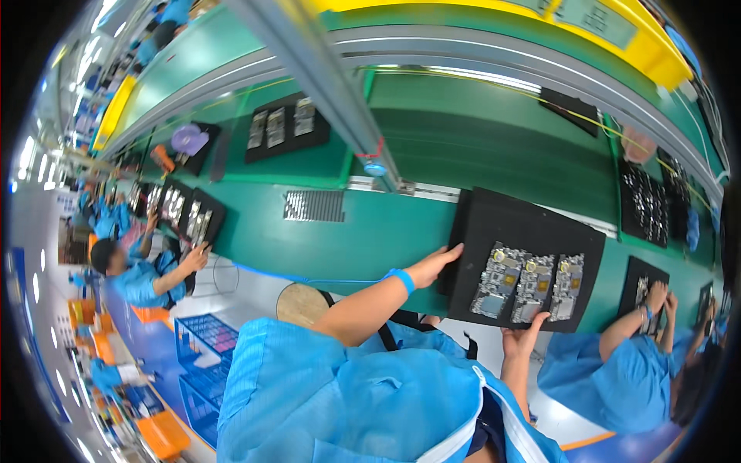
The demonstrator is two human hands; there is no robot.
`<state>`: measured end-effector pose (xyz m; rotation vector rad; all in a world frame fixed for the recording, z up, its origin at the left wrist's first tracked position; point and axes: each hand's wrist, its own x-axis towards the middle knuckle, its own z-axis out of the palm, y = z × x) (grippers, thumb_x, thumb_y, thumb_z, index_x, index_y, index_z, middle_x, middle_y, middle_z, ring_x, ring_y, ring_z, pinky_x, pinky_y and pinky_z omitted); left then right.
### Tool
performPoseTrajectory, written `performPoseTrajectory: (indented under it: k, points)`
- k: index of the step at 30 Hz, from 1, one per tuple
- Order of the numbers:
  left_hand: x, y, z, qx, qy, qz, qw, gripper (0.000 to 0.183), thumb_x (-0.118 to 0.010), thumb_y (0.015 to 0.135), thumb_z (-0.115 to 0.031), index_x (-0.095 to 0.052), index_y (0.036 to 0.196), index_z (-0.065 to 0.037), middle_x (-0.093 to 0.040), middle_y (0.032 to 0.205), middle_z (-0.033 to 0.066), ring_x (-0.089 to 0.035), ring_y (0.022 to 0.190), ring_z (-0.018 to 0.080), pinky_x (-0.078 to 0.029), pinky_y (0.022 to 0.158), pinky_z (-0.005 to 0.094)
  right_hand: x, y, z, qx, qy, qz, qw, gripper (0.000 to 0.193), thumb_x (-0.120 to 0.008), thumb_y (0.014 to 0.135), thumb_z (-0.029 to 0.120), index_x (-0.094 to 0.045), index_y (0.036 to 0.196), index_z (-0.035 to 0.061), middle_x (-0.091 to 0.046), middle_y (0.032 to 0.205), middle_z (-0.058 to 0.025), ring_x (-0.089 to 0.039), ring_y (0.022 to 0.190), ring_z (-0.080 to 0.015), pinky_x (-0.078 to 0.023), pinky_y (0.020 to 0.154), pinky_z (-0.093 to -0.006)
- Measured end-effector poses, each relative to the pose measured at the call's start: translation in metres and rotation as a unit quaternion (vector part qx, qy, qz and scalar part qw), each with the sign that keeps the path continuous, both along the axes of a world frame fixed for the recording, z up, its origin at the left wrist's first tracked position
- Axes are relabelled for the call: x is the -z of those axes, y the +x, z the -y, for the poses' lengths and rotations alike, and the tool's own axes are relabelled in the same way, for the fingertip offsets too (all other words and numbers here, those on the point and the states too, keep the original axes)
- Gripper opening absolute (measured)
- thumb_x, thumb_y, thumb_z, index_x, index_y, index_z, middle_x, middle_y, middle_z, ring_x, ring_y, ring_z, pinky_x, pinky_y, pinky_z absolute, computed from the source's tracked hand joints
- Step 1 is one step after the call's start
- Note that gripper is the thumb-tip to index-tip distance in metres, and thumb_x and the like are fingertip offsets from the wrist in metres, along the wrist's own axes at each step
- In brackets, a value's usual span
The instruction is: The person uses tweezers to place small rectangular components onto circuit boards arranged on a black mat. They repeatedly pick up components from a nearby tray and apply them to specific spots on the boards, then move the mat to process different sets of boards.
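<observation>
A flat black foam tray is tilted over the front of the green bench, right of the middle. Three circuit boards lie side by side on it: a left board, a middle board and a right board. My left hand, with a blue band at its wrist, grips the tray's left edge. At the near edge my right hand holds the tray, its thumb on top close to the middle board and its other fingers hidden below. A second dark layer shows along the tray's left side.
A metal post rises from the bench ahead. Behind the bench rail lies a green conveyor belt; another black tray with boards is on its left part. Co-workers sit to the left and right. Yellow bins hang above.
</observation>
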<state>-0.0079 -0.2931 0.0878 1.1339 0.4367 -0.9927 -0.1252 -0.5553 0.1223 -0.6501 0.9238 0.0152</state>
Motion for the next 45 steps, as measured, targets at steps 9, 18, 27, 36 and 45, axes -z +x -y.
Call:
performPoseTrajectory:
  k: [9, 18, 27, 36, 45]
  points:
    - [-0.01, 0.007, 0.062, 0.025, -0.044, 0.023, 0.998, 0.107, -0.038, 0.075, -0.081, 0.003, 0.148, -0.014, 0.002, 0.154, 0.0116, 0.004, 0.141, 0.0347, -0.006, 0.108, 0.0614, 0.017, 0.023, 0.064, 0.036, -0.067, 0.039, 0.996, 0.06, -0.063, 0.074, 0.064, -0.051, 0.121, 0.0281, -0.05, 0.13, -0.0023, -0.049, 0.116, -0.0258, -0.042, 0.093, -0.0474]
    - [-0.049, -0.021, -0.112, 0.12, 0.082, 0.366, 0.919, 0.053, -0.056, 0.09, -0.034, -0.045, 0.131, -0.001, -0.048, 0.13, 0.0184, -0.049, 0.119, 0.0289, -0.039, 0.099, 0.0372, 0.073, -0.062, -0.056, -0.173, -0.19, 0.064, 0.964, 0.032, -0.058, 0.09, 0.037, -0.056, 0.096, 0.0051, -0.057, 0.079, -0.0033, -0.052, 0.065, -0.0126, -0.043, 0.061, -0.0252]
    - [-0.004, -0.038, -0.397, 0.001, 0.328, 0.578, 0.747, 0.018, -0.059, 0.081, -0.004, -0.062, 0.099, -0.007, -0.059, 0.104, 0.0078, -0.056, 0.098, 0.027, -0.046, 0.084, 0.038, 0.063, 0.125, -0.356, -0.323, -0.478, 0.256, 0.775, 0.009, -0.059, 0.09, 0.01, -0.058, 0.09, 0.0013, -0.057, 0.071, -0.0029, -0.051, 0.057, -0.0078, -0.041, 0.052, -0.0212]
    - [0.034, -0.078, -0.491, -0.036, 0.364, 0.655, 0.662, 0.018, -0.063, 0.075, -0.001, -0.064, 0.093, -0.007, -0.06, 0.101, 0.0094, -0.057, 0.091, 0.0281, -0.045, 0.081, 0.0383, 0.086, 0.165, -0.507, -0.44, -0.749, 0.347, 0.354, 0.045, -0.072, 0.075, 0.035, -0.054, 0.1, 0.0024, -0.061, 0.088, -0.0136, -0.062, 0.075, -0.0329, -0.049, 0.062, -0.043]
    - [0.017, -0.12, -0.553, -0.099, 0.484, 0.658, 0.568, 0.016, -0.061, 0.074, 0.005, -0.064, 0.089, -0.002, -0.063, 0.093, 0.0127, -0.06, 0.089, 0.0294, -0.047, 0.078, 0.0356, 0.091, 0.172, -0.51, -0.472, -0.784, 0.285, 0.286, 0.015, -0.056, 0.076, 0.011, -0.061, 0.084, -0.0002, -0.061, 0.089, -0.0199, -0.063, 0.081, -0.036, -0.052, 0.071, -0.0445]
